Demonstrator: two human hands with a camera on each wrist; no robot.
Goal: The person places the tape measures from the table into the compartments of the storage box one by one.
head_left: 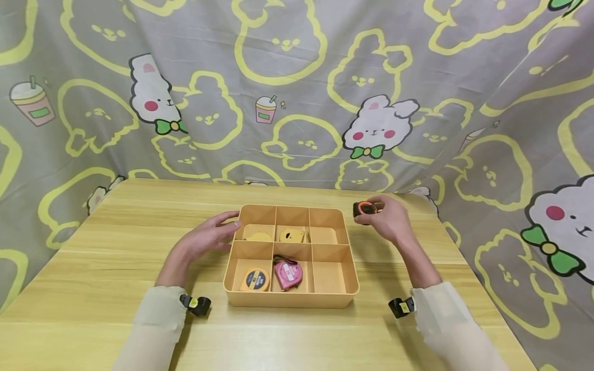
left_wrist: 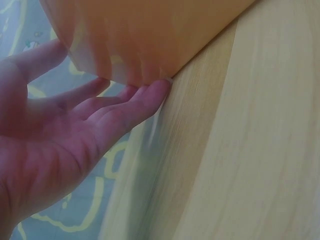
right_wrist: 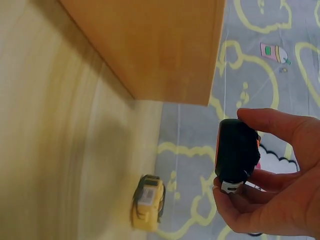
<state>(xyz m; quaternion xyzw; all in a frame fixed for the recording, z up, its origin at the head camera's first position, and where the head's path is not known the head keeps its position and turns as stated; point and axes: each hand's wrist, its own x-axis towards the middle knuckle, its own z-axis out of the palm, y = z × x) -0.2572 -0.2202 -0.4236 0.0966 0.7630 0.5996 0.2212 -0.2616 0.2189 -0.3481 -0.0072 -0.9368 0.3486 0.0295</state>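
Note:
An orange plastic box [head_left: 291, 300] with several compartments sits on the table. My left hand [head_left: 204, 239] is at its left side, fingers extended; in the left wrist view the fingertips [left_wrist: 159, 90] touch the box wall [left_wrist: 135, 35]. Right of the box, above the table, my right hand [head_left: 389, 219] pinches a black tape measure [right_wrist: 234, 150] with an orange ring between thumb and fingers. Front left in the box lies a yellow-orange tape measure [head_left: 256, 279], front middle a pink tape measure [head_left: 289, 274] with a dark strap. Yellow objects [head_left: 292, 236], partly hidden, occupy the back left and back middle compartments.
A yellow tape measure [right_wrist: 147, 202] with a dark strap stands on the table beyond the box in the right wrist view. Patterned grey curtain [head_left: 297, 129] hangs behind the wooden table [head_left: 297, 340]. Both wrists wear small black cameras [head_left: 198, 306].

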